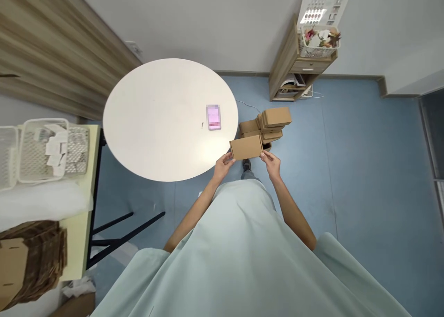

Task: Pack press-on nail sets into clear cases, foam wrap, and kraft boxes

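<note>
Between my two hands is a flat brown cardboard box [246, 147], held level in front of my body just off the edge of the round table. My left hand [223, 165] grips its left end, thumb and fingers closed on the near corner. At the opposite end, my right hand [271, 164] pinches the near right corner. Right behind the held box rises a pile of similar cardboard boxes [276, 117], partly hidden by it; I cannot tell what the pile rests on.
A white round table [156, 122] stands to the left with a pixelated pink card-like thing [213, 117] on it. Further left, a side table [78, 243] bears white baskets [43, 150] and stacked flat cardboard [34, 257]. A wooden cabinet [286, 62] stands against the wall.
</note>
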Tool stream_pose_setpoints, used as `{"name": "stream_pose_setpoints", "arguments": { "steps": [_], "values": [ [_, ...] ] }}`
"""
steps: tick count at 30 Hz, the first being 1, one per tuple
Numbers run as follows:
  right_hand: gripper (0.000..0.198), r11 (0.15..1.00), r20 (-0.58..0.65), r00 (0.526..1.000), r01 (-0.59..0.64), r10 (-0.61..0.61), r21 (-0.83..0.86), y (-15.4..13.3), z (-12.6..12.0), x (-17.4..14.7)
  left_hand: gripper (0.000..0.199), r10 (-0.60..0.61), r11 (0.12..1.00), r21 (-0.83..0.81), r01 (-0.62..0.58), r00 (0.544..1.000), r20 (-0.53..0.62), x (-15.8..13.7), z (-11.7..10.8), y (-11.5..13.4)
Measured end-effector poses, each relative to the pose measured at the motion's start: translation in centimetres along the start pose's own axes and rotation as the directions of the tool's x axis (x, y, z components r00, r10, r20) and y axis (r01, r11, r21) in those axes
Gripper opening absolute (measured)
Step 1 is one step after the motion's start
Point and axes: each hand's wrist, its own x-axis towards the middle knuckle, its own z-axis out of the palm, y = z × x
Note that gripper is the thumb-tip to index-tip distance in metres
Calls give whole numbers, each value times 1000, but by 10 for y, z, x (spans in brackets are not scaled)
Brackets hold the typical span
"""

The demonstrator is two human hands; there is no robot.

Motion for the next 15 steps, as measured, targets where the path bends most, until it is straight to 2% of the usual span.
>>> {"name": "stream_pose_setpoints", "arguments": {
  "steps": [4, 8, 15],
  "values": [
    [74, 998, 8, 999, 50, -50, -43, -33, -36, 61, 69, 48, 998, 28, -48, 999, 17, 39, 54, 37],
    [71, 990, 26, 994, 104, -102, -95, -58, -63, 118, 65, 102, 993, 60, -104, 994, 26, 77, 97, 72],
    [69, 975, -9, 990, 137, -141, -177, -80, -85, 204, 47, 167, 953, 246, -175, 985, 53, 157, 151, 108]
  ]
}}
